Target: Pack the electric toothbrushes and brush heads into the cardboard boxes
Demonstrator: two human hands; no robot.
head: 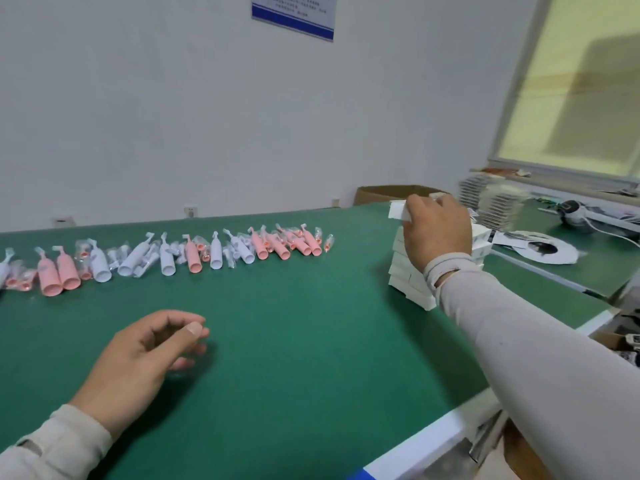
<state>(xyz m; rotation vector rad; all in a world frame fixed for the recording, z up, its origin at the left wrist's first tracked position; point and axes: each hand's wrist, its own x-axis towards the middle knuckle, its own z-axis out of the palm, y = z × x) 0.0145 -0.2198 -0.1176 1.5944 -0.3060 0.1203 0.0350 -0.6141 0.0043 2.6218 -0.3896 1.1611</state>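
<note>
Several pink and white electric toothbrushes (166, 256) lie in a row across the far side of the green table (294, 341), with bagged brush heads (328, 242) among them. A stack of flat white cardboard boxes (408, 282) stands at the right. My right hand (438, 232) is above that stack and grips the top flat white box (397, 210) by its end. My left hand (149, 355) hovers low over the table at the near left, fingers loosely curled, holding nothing.
A brown carton (384, 194) sits behind the table's far edge. More stacked packs (491, 202), printed sheets (540, 249) and a white device with a cable (575, 211) lie on a second green table at the right. A window fills the upper right.
</note>
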